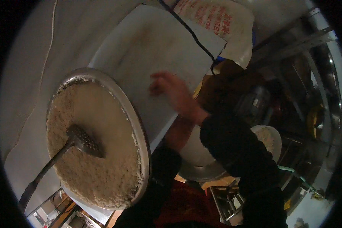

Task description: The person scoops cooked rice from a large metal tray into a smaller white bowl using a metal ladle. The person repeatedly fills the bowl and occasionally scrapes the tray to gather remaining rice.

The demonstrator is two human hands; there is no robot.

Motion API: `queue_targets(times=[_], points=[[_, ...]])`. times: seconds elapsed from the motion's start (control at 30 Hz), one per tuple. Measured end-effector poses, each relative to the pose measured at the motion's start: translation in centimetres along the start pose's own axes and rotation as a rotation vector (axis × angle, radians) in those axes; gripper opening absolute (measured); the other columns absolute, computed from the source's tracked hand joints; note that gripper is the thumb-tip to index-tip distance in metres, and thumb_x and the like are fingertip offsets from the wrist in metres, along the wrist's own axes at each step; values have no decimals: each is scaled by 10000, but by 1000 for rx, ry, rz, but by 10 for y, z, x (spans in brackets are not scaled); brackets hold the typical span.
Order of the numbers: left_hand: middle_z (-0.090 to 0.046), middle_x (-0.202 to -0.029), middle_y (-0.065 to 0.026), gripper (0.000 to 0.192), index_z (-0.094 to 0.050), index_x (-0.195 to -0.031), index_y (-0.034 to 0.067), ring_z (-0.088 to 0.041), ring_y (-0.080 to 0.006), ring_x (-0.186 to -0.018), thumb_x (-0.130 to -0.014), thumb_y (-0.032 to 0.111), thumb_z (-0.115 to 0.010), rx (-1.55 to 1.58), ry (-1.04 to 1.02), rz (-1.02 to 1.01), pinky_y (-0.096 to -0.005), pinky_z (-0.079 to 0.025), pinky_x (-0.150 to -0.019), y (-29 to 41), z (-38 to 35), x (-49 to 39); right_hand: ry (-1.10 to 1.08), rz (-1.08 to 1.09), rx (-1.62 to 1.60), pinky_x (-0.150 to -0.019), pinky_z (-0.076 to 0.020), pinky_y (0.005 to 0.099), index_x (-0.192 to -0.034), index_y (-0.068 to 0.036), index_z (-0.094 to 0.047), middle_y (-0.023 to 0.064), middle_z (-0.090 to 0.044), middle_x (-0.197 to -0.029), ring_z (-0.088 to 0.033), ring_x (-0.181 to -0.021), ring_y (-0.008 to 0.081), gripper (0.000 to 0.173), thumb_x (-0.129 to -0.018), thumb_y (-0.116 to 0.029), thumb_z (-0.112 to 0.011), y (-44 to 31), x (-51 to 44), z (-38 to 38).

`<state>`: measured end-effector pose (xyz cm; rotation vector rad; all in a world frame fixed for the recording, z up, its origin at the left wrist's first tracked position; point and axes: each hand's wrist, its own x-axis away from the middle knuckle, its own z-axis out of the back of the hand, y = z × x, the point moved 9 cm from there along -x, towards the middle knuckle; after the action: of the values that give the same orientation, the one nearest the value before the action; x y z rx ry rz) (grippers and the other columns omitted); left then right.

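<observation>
A large round metal vessel point(144, 159) holds a pale, crumbly, curd-like mass with cloudy liquid over part of it. On that mass rests a perforated metal skimmer point(85, 141), its long handle leaning out over the rim at the lower left. One bare hand, by its sleeve my right hand point(172, 91), is blurred above a grey-white board point(159, 45), fingers bent, no object visible in it. My left hand lies behind it; only the forearm point(179, 132) shows, crossing under the right wrist. Both sleeves are dark.
A printed sack point(239, 31) lies beyond the board, with a black cable point(192, 32) across it. Behind my forearms stands another round metal vessel point(201, 171). Further right are a white container point(276, 139) with pale contents, a green hose point(286, 168) and metal racks point(293, 42).
</observation>
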<state>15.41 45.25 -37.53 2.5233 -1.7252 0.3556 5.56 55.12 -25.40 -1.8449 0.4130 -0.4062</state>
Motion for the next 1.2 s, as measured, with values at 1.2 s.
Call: queue_targets(times=[1.2], points=[[-540,-1190,-97,315,-509,-1204,54,-513,-243,-1159,-975,261,-443,-179,156,-20,-385,-401,-1018,28,-8,60,-297,-33,300,-767,-492,324,-1087,-34,-614,108,-649,-892,-636,-818,214,309,-994,-256,-420,17,123,-49]])
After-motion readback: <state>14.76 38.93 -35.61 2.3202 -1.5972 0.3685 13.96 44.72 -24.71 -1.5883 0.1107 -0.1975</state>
